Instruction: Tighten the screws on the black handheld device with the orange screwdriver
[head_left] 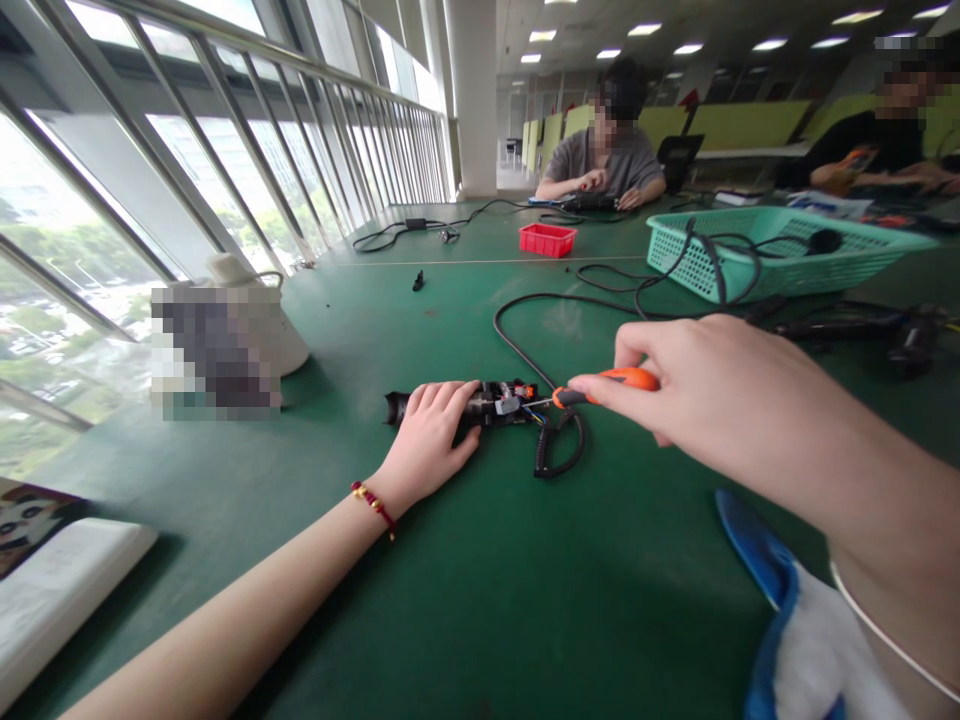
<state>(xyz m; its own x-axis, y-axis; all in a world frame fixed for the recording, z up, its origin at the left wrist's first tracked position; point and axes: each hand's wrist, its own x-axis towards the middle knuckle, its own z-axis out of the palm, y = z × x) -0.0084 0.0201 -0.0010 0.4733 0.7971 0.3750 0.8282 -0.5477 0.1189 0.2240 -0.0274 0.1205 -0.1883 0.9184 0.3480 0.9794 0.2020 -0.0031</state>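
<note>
A small black device with exposed wiring and a black cable lies on the green table. My left hand rests on its left part, fingers curled over the body and pressing it down. My right hand pinches an orange-handled screwdriver. The screwdriver's tip points left into the open end of the device. A red bracelet sits on my left wrist.
A teal basket with cables stands at the right, a red tray further back. A white object sits at the left by the windows. Two people sit at the far end. A blue-white cloth lies near my right arm.
</note>
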